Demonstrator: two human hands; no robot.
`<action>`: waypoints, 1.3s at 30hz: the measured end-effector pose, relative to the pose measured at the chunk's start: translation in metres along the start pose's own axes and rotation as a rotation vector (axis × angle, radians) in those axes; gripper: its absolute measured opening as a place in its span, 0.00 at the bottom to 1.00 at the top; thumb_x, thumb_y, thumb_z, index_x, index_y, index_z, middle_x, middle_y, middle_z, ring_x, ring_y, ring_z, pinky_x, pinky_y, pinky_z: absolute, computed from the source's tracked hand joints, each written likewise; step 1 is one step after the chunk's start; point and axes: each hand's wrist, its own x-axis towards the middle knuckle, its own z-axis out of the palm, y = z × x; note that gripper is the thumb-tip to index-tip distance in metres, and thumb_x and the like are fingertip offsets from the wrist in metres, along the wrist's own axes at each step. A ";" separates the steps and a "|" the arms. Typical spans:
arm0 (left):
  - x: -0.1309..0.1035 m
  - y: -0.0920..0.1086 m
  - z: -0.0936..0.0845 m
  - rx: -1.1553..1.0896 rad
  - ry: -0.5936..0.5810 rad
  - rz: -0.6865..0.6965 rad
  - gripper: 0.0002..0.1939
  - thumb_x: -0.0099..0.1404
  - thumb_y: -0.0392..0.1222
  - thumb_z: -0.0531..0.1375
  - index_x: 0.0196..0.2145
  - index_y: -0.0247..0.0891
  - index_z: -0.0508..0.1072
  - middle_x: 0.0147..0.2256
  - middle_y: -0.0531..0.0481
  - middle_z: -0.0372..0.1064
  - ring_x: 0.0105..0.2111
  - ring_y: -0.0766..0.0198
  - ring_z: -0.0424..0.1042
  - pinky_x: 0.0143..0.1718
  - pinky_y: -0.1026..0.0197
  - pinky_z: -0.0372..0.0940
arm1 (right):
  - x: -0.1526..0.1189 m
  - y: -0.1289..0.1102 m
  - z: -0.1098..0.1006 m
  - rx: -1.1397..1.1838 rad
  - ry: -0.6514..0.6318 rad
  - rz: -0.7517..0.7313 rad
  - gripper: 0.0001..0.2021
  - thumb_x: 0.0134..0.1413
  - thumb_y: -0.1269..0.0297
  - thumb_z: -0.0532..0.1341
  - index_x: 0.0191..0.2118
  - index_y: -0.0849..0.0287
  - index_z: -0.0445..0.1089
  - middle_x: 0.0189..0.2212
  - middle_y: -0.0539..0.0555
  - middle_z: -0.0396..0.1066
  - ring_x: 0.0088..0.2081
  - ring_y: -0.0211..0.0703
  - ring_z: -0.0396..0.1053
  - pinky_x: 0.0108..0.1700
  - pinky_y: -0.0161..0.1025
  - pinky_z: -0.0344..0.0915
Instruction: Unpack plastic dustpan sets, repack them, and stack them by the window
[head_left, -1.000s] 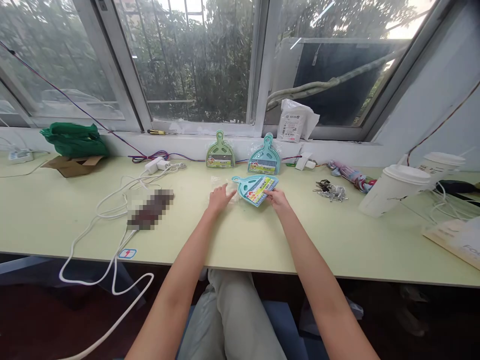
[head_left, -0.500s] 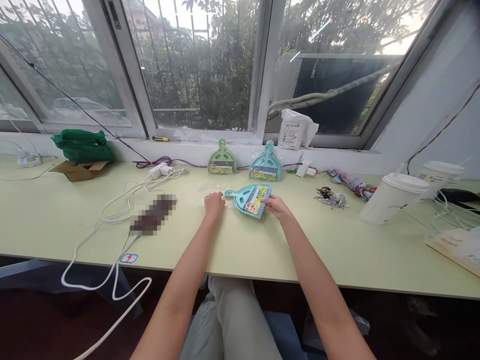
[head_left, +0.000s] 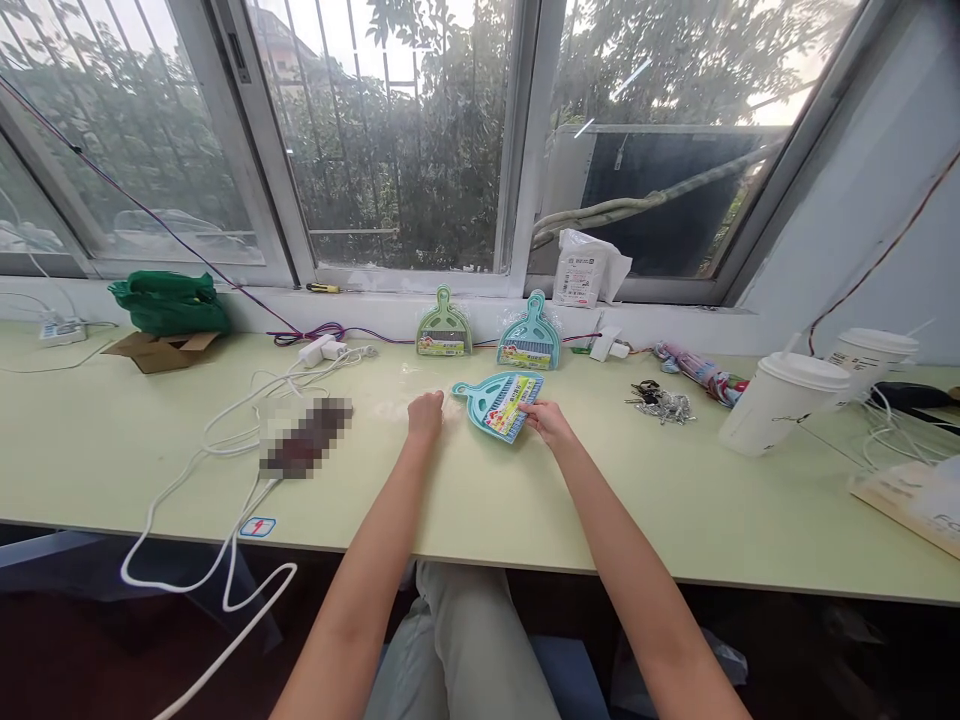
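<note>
Table [head_left: 675,520] spans your whole width; clock below is centred on the held blue dustpan set [head_left: 489,394], which sits mid-table, tilted, handle [head_left: 459,389] to 10. Can't tell if it touches the top. Your right hand [head_left: 549,422], at 4, pinches the broad edge, thumb against fingers. Your left hand [head_left: 425,415], at 9, is just beside the handle; its fingers look curled but are mostly hidden, so can't tell if they're clenched on the clear film [head_left: 406,371] at 10.

To do it well: keep that pinch light, hard squeezing could shift the brush. I'd steady the handle with your left and keep film out from under.

Counts, big to small: 1 table; 1 green bag [head_left: 169,303] at 10; 3 dustpan sets, yours plus green set [head_left: 443,322] at 11 and second blue set [head_left: 529,332] at 1; 2 white cups [head_left: 784,405] at 3; 1 key bunch [head_left: 664,402] at 3.
</note>
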 end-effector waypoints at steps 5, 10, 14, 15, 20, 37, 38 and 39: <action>-0.001 -0.001 -0.003 -0.077 0.089 -0.028 0.22 0.65 0.29 0.47 0.52 0.39 0.69 0.39 0.40 0.73 0.41 0.52 0.72 0.37 0.58 0.61 | -0.001 0.000 0.004 -0.001 -0.029 0.001 0.07 0.46 0.84 0.63 0.27 0.67 0.71 0.26 0.57 0.77 0.30 0.42 0.76 0.34 0.35 0.76; -0.006 0.004 -0.010 -0.270 0.265 -0.010 0.19 0.70 0.37 0.46 0.53 0.42 0.68 0.43 0.44 0.74 0.44 0.54 0.71 0.39 0.58 0.62 | -0.003 0.006 0.010 0.001 -0.174 0.009 0.06 0.44 0.82 0.65 0.29 0.66 0.73 0.30 0.58 0.78 0.32 0.42 0.77 0.36 0.35 0.76; -0.013 0.015 -0.014 -0.440 0.280 0.115 0.16 0.71 0.42 0.47 0.49 0.44 0.71 0.44 0.47 0.73 0.46 0.56 0.70 0.43 0.58 0.62 | -0.007 0.014 0.019 0.054 -0.217 -0.053 0.05 0.45 0.79 0.65 0.30 0.65 0.74 0.32 0.57 0.78 0.33 0.40 0.76 0.39 0.36 0.76; -0.015 0.018 -0.016 -0.485 0.289 0.146 0.16 0.71 0.44 0.48 0.49 0.45 0.71 0.45 0.47 0.73 0.48 0.57 0.69 0.46 0.58 0.62 | -0.008 0.016 0.022 0.076 -0.206 -0.078 0.05 0.46 0.79 0.65 0.31 0.65 0.74 0.32 0.56 0.78 0.33 0.40 0.76 0.40 0.37 0.75; -0.020 0.025 -0.032 -0.707 0.619 -0.089 0.27 0.69 0.51 0.50 0.62 0.42 0.54 0.63 0.40 0.52 0.64 0.52 0.49 0.60 0.49 0.52 | -0.015 0.022 0.031 0.203 -0.166 -0.197 0.06 0.46 0.74 0.66 0.33 0.62 0.73 0.37 0.55 0.77 0.39 0.41 0.76 0.45 0.37 0.75; -0.007 0.050 0.000 -1.894 -0.063 -0.087 0.30 0.58 0.50 0.64 0.55 0.42 0.60 0.50 0.45 0.70 0.47 0.58 0.72 0.47 0.55 0.68 | -0.025 0.019 0.037 0.121 -0.033 -0.241 0.07 0.49 0.69 0.65 0.37 0.60 0.71 0.41 0.54 0.76 0.40 0.41 0.74 0.42 0.38 0.74; -0.007 0.049 -0.001 -1.886 -0.060 -0.068 0.30 0.57 0.50 0.65 0.55 0.42 0.61 0.50 0.45 0.70 0.47 0.58 0.72 0.47 0.55 0.68 | -0.024 0.018 0.036 0.078 -0.026 -0.216 0.06 0.49 0.70 0.65 0.36 0.60 0.71 0.41 0.55 0.76 0.39 0.41 0.74 0.42 0.39 0.75; -0.008 0.048 -0.002 -1.878 -0.057 -0.052 0.30 0.57 0.50 0.65 0.55 0.42 0.61 0.50 0.45 0.70 0.47 0.58 0.72 0.47 0.55 0.68 | -0.024 0.016 0.035 0.047 -0.018 -0.201 0.05 0.50 0.70 0.64 0.35 0.60 0.71 0.40 0.54 0.76 0.39 0.41 0.74 0.42 0.39 0.74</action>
